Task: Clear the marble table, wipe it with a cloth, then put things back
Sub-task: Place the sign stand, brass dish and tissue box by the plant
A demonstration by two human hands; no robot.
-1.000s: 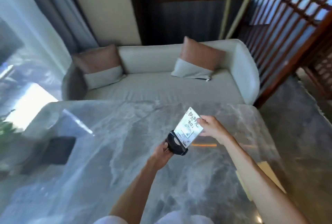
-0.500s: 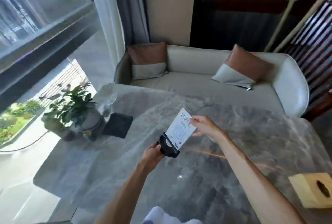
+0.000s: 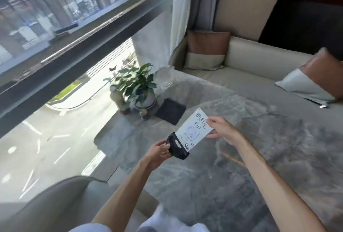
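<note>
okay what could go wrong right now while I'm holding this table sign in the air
The white printed card could slip out of its black round base, since your left hand grips only the base. Setting it down near the window, you might knock the clear glass vase or small potted green plant.

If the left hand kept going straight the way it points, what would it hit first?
Probably the dark square mat, beyond the sign stand that the left hand holds; depth is unclear, so it may pass above it.

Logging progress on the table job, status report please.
Left hand on black base, right hand on sign card, held over marble table. Potted plant at far corner.
</note>
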